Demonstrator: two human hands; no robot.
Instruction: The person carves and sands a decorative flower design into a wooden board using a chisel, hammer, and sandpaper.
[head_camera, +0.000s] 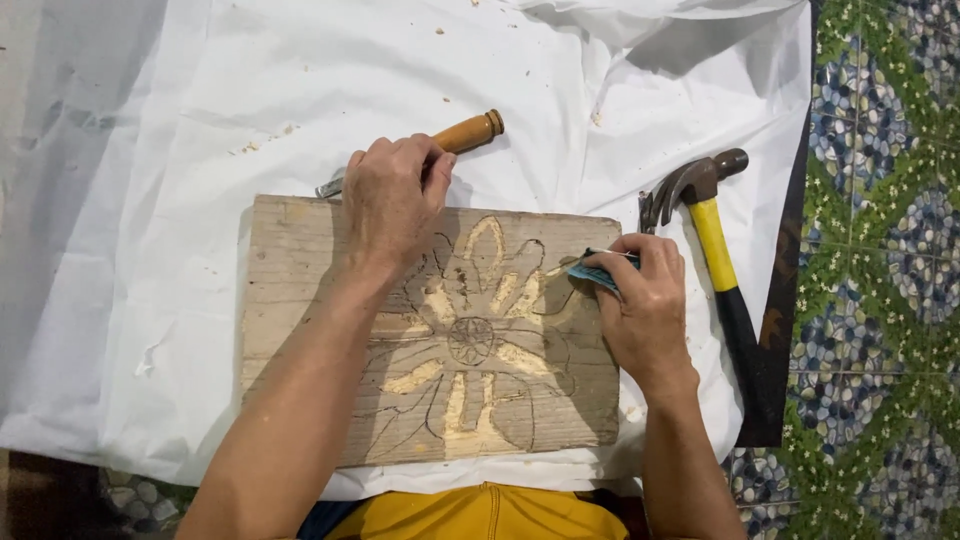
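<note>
Board (300, 290) with a half-carved flower on it is lying flat on a white sheet (200, 100), right in front of the person, and both hands are on it. Left hand (392, 200) sits at the board's top edge, fingers curled around a chisel (468, 132) whose wooden handle pokes out past the board toward the upper right, with a bit of metal showing just off the board's top edge on the other side of the hand. Right hand (640, 300) is over the board's right edge, pinching a small folded blue piece (592, 274), looks like sandpaper but can't say for sure, pressed against a petal near the upper right of the carving. Some petals are gouged out pale, others are just pencil lines. Hammer (715, 240) with a yellow and black handle lies just right of the board, head level with its top corner. Wood chips are scattered on the sheet above the board. Patterned pebble floor (880, 250) shows further right of it.
</note>
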